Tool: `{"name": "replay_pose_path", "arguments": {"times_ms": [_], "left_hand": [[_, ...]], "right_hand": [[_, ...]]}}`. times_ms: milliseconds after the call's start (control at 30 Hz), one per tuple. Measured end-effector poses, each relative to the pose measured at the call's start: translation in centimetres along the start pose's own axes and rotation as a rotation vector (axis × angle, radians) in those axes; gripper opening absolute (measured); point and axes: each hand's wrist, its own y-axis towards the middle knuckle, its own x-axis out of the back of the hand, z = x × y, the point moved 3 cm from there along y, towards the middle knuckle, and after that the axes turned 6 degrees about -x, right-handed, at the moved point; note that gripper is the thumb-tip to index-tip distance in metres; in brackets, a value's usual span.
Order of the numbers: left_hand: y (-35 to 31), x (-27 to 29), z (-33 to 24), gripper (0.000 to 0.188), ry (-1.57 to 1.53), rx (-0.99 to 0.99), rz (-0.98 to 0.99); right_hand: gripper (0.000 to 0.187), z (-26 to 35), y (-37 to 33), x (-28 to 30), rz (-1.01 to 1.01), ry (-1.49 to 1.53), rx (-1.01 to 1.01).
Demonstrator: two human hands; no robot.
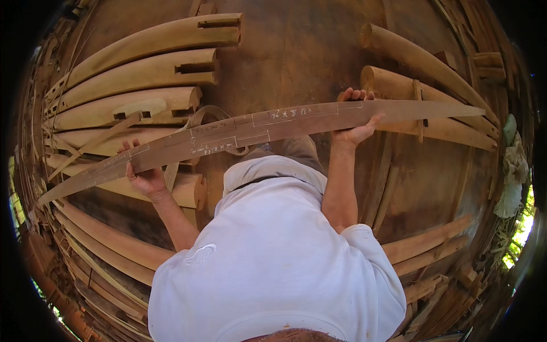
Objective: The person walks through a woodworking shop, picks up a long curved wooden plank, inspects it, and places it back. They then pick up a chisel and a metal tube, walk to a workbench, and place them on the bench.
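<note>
A long, thin wooden board (245,132) with pale lines and writing on its face spans most of the view, slightly higher at its right end. Near its left part, my left hand (145,178) grips it, thumb on the near face and fingertips showing over the far edge. My right hand (357,128) holds it right of the middle in the same way, fingers reaching past the far edge. Beneath the board's right end lies a round-ended timber (393,85) with a small wooden strip (419,108) across it. The board hides parts of the timbers under it.
Several shaped timbers with cut slots (188,69) lie side by side at the left. More long timbers (421,51) rest at the far right, others (108,231) at the near left. A strap (208,114) loops near my legs. Pale cloth (513,171) hangs at the right edge.
</note>
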Motion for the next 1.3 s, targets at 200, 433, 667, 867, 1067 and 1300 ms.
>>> {"name": "replay_pose_path", "arguments": {"times_ms": [200,433,667,867,1067,1300], "left_hand": [[7.5,-7.9,12.7,0.058,-0.003,-0.012,-0.016],[15.0,-21.3,26.1,0.060,-0.054,0.032,-0.204],[21.5,-26.7,35.2,0.063,0.050,0.070,-0.203],[31.9,-31.6,42.1,0.063,0.068,0.021,-0.163],[42.7,-36.2,47.5,0.061,0.043,0.084,-0.223],[56.3,-41.8,52.0,0.039,0.020,0.041,-0.237]], "right_hand": [[0.071,1.2,16.2,1.0,-0.042,-0.308,0.115],[0.075,5.2,32.5,-4.6,0.092,-0.331,0.144],[0.066,4.3,42.0,-10.7,-0.096,-0.179,0.136],[0.064,1.6,53.9,-14.5,-0.018,-0.287,0.110],[0.065,-5.1,63.9,-17.7,-0.004,-0.279,0.064],[0.070,-10.4,78.5,-17.6,-0.052,-0.639,0.111]]}}
